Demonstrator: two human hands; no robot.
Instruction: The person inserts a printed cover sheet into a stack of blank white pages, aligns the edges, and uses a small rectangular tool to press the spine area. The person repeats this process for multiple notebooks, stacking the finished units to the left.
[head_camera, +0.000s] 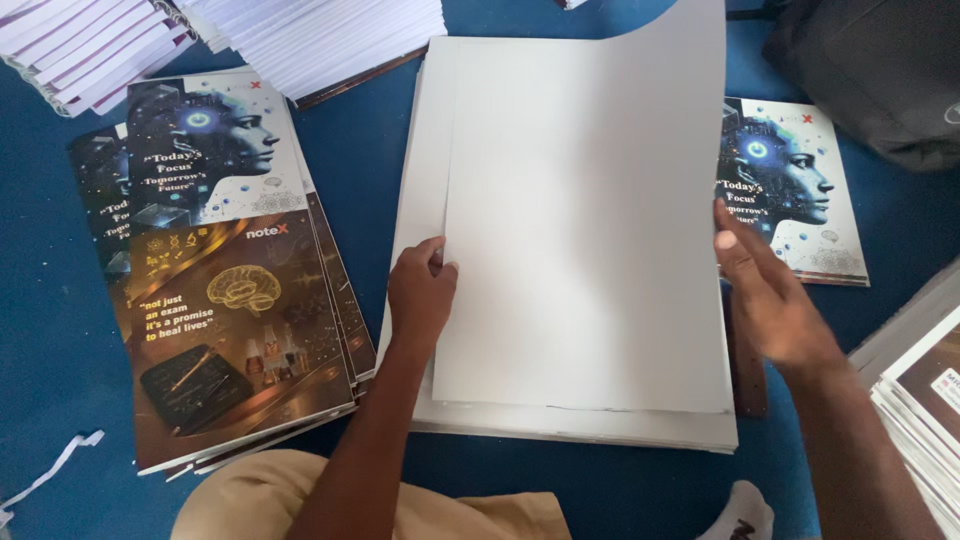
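Two hands are working the white sheet (585, 220): the left hand (420, 290) is pinching its left edge, the right hand (770, 295) is lying open-fingered against its right edge, over the paper stack (560, 425) on the blue floor (360, 160), printed covers (225, 270) lying left.

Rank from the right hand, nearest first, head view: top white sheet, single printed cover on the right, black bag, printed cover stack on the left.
From the right hand:
1. Top white sheet, touching, at its right edge.
2. Single cover, just above the hand.
3. Black bag, upper right.
4. Cover stack, far left.
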